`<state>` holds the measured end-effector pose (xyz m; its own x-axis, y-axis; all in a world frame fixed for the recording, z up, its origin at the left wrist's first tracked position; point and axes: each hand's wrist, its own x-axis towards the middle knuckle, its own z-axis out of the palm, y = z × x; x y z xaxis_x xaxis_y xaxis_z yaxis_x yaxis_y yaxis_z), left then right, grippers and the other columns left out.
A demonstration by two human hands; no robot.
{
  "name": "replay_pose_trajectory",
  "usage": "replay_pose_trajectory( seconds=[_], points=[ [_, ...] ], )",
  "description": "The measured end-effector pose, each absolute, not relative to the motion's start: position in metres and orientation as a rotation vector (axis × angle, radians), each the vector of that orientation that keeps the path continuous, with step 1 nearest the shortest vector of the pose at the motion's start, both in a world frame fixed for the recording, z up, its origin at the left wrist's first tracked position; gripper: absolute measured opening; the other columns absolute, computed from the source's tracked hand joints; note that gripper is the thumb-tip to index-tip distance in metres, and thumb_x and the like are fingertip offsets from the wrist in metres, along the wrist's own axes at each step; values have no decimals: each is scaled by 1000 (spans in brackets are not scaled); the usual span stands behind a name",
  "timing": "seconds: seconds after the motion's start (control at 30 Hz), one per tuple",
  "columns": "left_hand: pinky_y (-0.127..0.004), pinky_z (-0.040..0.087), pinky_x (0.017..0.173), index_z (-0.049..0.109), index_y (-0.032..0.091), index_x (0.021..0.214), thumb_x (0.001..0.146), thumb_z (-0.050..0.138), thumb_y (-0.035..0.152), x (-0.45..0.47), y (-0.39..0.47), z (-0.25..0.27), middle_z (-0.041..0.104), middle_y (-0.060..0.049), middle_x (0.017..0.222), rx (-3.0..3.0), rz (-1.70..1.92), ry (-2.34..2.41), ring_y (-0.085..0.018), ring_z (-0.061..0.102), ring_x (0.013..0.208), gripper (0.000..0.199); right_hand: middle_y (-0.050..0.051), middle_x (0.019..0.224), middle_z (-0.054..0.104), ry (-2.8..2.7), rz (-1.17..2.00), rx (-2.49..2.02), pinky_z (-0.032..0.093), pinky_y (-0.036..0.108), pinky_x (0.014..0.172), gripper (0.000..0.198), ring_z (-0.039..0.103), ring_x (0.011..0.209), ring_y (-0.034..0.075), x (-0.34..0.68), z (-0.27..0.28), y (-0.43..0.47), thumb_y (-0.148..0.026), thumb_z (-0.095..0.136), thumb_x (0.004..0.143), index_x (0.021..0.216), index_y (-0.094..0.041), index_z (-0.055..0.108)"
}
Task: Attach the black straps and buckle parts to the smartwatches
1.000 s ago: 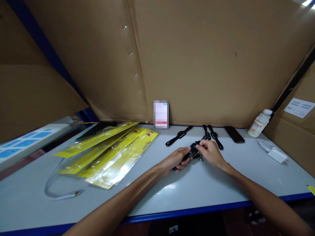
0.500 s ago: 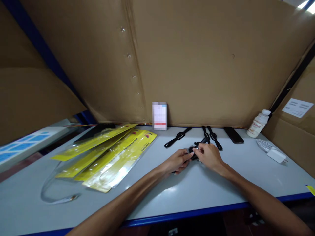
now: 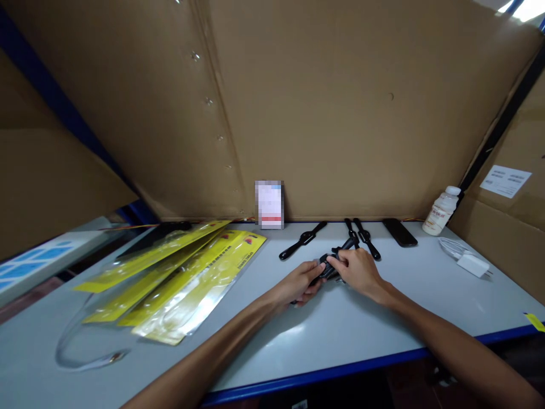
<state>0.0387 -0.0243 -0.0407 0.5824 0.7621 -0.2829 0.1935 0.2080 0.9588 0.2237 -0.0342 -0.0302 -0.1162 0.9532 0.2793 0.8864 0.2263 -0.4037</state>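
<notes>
My left hand (image 3: 301, 282) is closed round one end of a black spokeshave (image 3: 330, 270), held just above the table. My right hand (image 3: 360, 271) grips the same tool near its middle, thumb and fingers pinched beside the left thumb. The far handle points away to the upper right; the fingers hide much of the body. Behind the hands lie more black spokeshaves: one (image 3: 307, 237) to the left, another (image 3: 367, 238) to the right, and a third (image 3: 349, 228) partly hidden beside it.
Several yellow blister packs (image 3: 204, 272) overlap at left, near a pale cable (image 3: 80, 363). A pixelated screen (image 3: 269, 205) leans on the cardboard wall (image 3: 323, 113). At right are a black phone (image 3: 399, 233), a white bottle (image 3: 441, 213) and a white charger (image 3: 472, 266).
The view has shifted slightly, so things on the table appear a little further left. Both hands keep their hold on the spokeshave, with the thumbs slightly repositioned.
</notes>
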Motion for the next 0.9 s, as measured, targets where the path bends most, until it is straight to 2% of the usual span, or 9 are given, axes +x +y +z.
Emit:
replay_pose_trajectory(
  seconds=[0.3, 0.67, 0.9],
  points=[
    [-17, 18, 31, 44, 21, 78, 87, 55, 59, 38, -23, -42, 33, 12, 47, 1301, 486, 872, -4, 20, 34, 41, -1, 52, 49, -2056, 193, -1651, 19, 29, 54, 46, 34, 51, 12, 225, -30, -33, -44, 51, 96, 57, -20, 53],
    [-18, 17, 33, 44, 21, 78, 94, 47, 56, 38, -22, -42, 32, 11, 46, 1291, 448, 937, -5, 19, 35, 39, -2, 52, 47, -2064, 187, -1618, 19, 29, 54, 47, 30, 51, 12, 227, -33, -31, -44, 51, 96, 56, -19, 53],
    [-19, 17, 33, 46, 21, 78, 95, 45, 54, 38, -21, -45, 32, 11, 47, 1311, 466, 933, -5, 18, 34, 38, -1, 53, 50, -2060, 206, -1599, 21, 29, 56, 46, 37, 52, 13, 227, -31, -30, -43, 50, 97, 57, -20, 55]
  ],
)
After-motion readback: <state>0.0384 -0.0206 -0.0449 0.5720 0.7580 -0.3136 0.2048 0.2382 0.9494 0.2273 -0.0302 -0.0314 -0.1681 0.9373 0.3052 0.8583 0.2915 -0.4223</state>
